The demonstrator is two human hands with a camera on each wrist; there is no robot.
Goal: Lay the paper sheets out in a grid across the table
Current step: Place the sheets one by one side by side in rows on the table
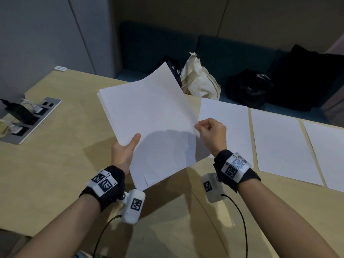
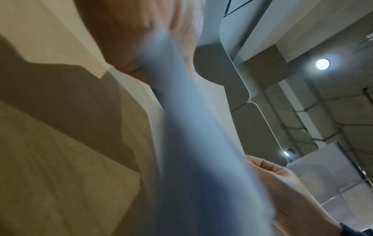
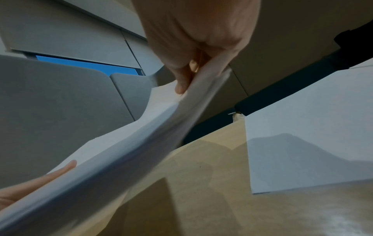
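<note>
Two hands are working: left hand [image 1: 124, 152] gripping the white paper stack [image 1: 149, 123], right hand [image 1: 211, 134] fingers pinching its top sheet (possibly dragging extra sheets along).

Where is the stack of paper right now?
In the head view the paper stack is held above the table, centre-left: the left hand grips its near edge, the right hand pinches the top sheet's right edge.

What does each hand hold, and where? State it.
Left hand grips the paper stack at its near-left edge, thumb on top. Right hand pinches the top sheet at its right edge, lifting it.
</note>
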